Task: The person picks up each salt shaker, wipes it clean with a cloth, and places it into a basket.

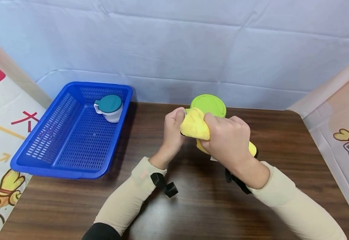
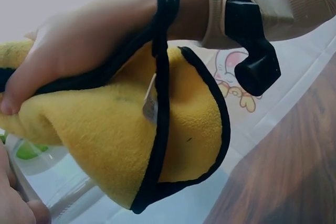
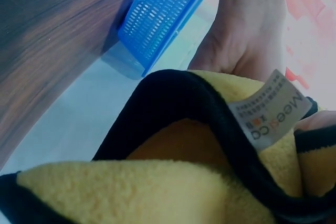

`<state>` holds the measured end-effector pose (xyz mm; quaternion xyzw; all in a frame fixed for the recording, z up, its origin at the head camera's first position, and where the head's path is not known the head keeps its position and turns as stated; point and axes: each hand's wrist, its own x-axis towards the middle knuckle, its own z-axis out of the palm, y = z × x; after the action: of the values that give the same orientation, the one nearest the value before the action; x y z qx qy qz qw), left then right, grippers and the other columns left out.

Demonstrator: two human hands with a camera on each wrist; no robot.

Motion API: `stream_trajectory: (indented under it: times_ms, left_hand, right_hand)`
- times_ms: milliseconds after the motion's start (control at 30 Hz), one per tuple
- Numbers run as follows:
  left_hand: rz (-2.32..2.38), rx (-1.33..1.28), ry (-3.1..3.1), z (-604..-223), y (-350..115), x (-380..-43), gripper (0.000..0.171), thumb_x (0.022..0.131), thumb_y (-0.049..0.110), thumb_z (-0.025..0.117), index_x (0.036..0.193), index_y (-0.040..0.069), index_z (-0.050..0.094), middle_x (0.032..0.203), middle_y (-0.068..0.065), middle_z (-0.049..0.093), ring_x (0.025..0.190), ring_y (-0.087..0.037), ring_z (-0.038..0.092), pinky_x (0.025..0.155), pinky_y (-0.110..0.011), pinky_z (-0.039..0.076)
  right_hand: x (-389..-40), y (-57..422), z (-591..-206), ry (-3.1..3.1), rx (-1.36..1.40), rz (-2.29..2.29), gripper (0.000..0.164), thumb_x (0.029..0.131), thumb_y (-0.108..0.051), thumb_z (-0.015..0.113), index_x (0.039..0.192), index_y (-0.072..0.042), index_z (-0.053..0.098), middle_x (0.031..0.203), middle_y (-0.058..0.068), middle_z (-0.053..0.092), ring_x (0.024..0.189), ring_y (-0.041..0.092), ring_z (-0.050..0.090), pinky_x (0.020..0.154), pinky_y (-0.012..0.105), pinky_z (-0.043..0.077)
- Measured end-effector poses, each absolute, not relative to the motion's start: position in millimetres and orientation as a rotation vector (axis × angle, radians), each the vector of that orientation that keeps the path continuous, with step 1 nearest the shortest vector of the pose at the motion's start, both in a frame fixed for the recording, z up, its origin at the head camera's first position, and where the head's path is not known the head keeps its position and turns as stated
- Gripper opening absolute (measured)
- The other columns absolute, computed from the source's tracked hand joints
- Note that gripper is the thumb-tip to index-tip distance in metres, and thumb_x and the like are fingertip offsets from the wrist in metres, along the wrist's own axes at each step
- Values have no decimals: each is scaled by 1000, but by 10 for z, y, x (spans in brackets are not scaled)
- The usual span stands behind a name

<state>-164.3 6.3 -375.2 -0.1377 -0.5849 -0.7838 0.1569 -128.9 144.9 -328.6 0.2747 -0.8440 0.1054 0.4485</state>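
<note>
My right hand (image 1: 230, 138) grips a yellow cloth (image 1: 195, 125) with black edging; its folded front bulges toward my left hand (image 1: 172, 128). In the left wrist view, the cloth (image 2: 110, 135) hangs loose below the right hand (image 2: 79, 51), beside a clear object (image 2: 68, 200) with a green patch. My left hand has its fingers curled at the edge of that clear object, which the cloth partly hides. A round green lid (image 1: 209, 104) shows just behind the cloth; what lies beneath it is hidden. A white label (image 3: 273, 111) sticks out from the cloth's black edge.
A blue slotted basket (image 1: 85, 175) stands on the left of the brown wooden table (image 1: 192, 213). Inside it is a white handled pot with a teal lid (image 1: 110, 103). A pale sheet (image 1: 174, 50) rises behind the table, with printed sheets at both sides.
</note>
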Motion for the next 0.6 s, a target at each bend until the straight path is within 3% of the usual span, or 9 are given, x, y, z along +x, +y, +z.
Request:
stream_trajectory:
  times_ms: [400, 600]
  left_hand:
    - [-2182, -297, -1792, -3718, 57, -1635, 39, 99, 9, 38, 60, 13, 36, 54, 0, 31, 46, -12, 29, 47, -23, 26]
    - [-2237, -318, -1753, -3713, 51, -1640, 38, 98, 7, 36, 60, 10, 36, 52, -3, 32, 44, -11, 29, 45, -23, 25]
  right_hand:
    - [-1298, 1566, -3303, -2042, 777, 327, 12, 77, -8, 41, 66, -11, 39, 49, 0, 30, 41, 17, 26, 46, 31, 25]
    - [-1307, 1615, -3302, -2036, 827, 328, 16, 82, -9, 42, 66, -11, 40, 50, 0, 30, 41, 17, 28, 46, 33, 30]
